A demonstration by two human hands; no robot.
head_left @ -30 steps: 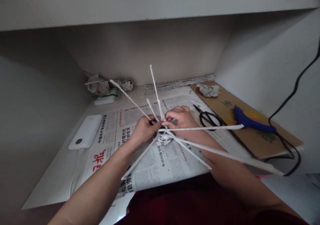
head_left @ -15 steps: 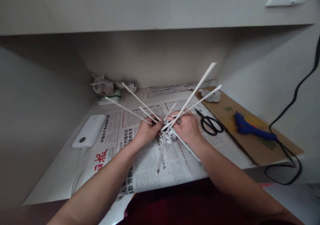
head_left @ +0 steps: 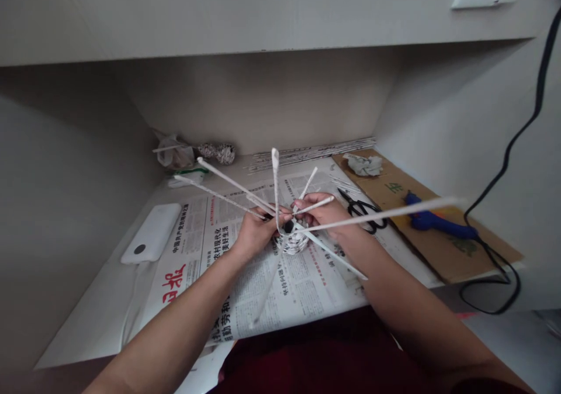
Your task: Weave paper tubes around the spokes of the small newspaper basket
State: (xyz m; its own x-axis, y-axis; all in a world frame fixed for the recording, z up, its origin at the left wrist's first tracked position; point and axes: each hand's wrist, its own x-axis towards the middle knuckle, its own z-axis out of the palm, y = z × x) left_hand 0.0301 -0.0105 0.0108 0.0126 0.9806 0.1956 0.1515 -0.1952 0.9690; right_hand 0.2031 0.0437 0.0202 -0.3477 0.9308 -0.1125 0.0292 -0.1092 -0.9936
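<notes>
A small round piece woven from rolled newspaper tubes (head_left: 291, 244) sits above the newspaper, with several tube ends fanning out from its rim and a dark hollow at its top. My left hand (head_left: 256, 231) is closed on the left side of its rim, where two long tubes (head_left: 232, 182) lead up and left. On the far right side, my right hand (head_left: 324, 211) pinches a paper tube (head_left: 308, 182) at the rim. One long tube (head_left: 377, 214), blurred at its tip, crosses over my right hand. Another blurred tube (head_left: 266, 294) points towards me.
Printed newspaper (head_left: 263, 277) covers the table. Black scissors (head_left: 366, 214) and a blue glue gun (head_left: 438, 221) on cardboard (head_left: 421, 248) lie right. A white power bank (head_left: 152, 233) is left. Paper tubes (head_left: 315, 153), a plastic bag (head_left: 173, 151) and a woven piece (head_left: 219, 152) lie behind.
One long tube has swung from upper right down to the right, over my right hand. Another now stands upright at the rim. Both hands stay at the woven piece; the view has shifted slightly.
</notes>
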